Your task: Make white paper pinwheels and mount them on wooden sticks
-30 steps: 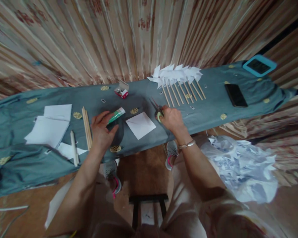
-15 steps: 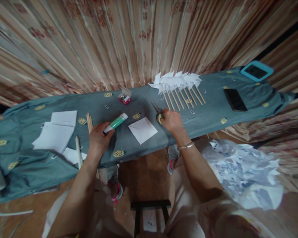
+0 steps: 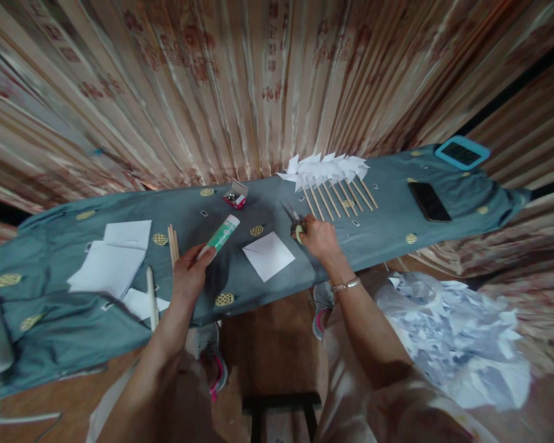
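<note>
- My left hand (image 3: pixel 191 269) grips the green-and-white cylindrical tube (image 3: pixel 222 235).
- My right hand (image 3: pixel 321 238) grips the metal scissors (image 3: pixel 299 233) with yellow-green handles.
- Keep them clear of the square white paper (image 3: pixel 268 257) between my hands.

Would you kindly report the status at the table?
Left hand holding green-and-white tube. Right hand at scissors, grip unclear. White paper square between hands, uncovered.

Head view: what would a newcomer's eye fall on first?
Likely the row of white paper pinwheels on wooden sticks, lying near the far edge of the pineapple-print cloth, right of centre. Next come the green-and-white glue stick in the left hand and the scissors in the right hand, either side of a paper square.
</note>
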